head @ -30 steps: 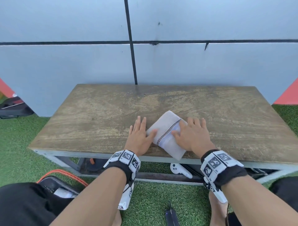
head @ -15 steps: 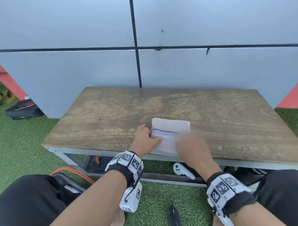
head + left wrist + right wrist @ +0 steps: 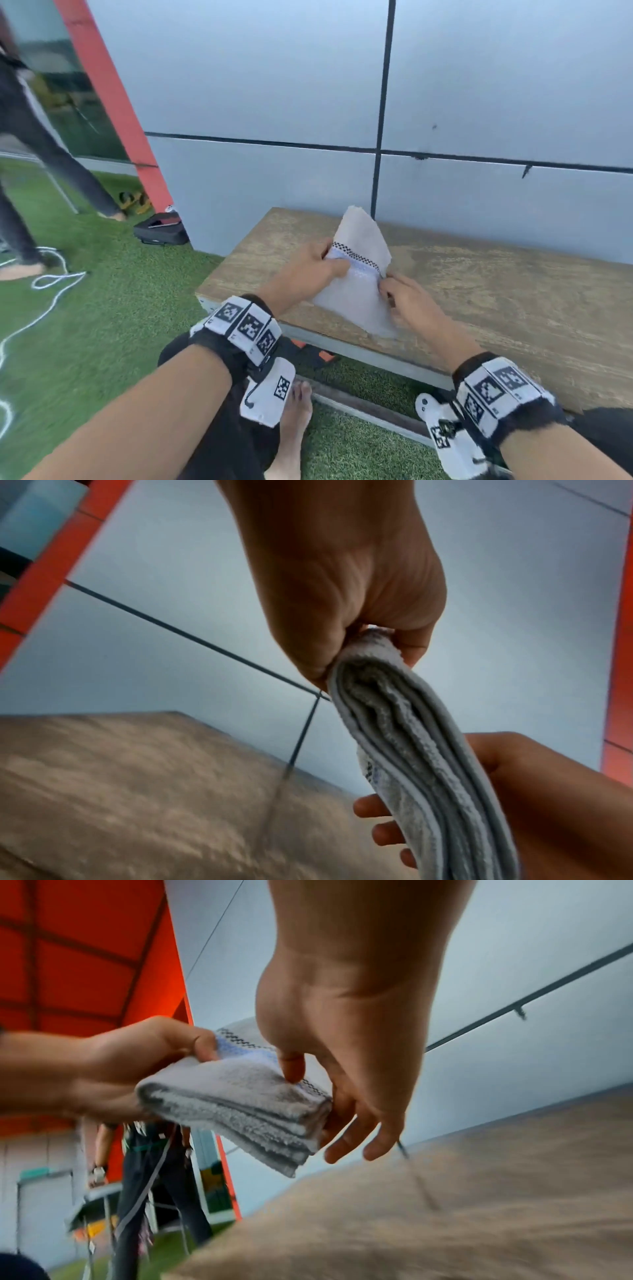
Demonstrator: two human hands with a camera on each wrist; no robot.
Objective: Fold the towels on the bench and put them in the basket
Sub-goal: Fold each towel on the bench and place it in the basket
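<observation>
Since a second ago: the towel was lying flat on the counter getting pressed down, and now it's lifted clear of the wood, so the folding bit looks finished.
Towel: folded into a thick little packet, stacked layers showing edge-on in the left wrist view, checkered stripe across it, tilted up over the left end of the counter.
Left hand: grip is tight on the towel's left edge, thumb on top and fingers curled under.
Right hand: narrower grip, thumb pinching the right edge by the stripe, other fingers loosely spread underneath.
Camera: head view has swung left compared with half a second ago, so my guess is the basket's over that way. Can't see any basket in any view though.
Off to the side: green turf, a white rope, a black case, someone's legs walking past.
What's next, probably: carry it over and drop it in without letting the layers slide apart.
</observation>
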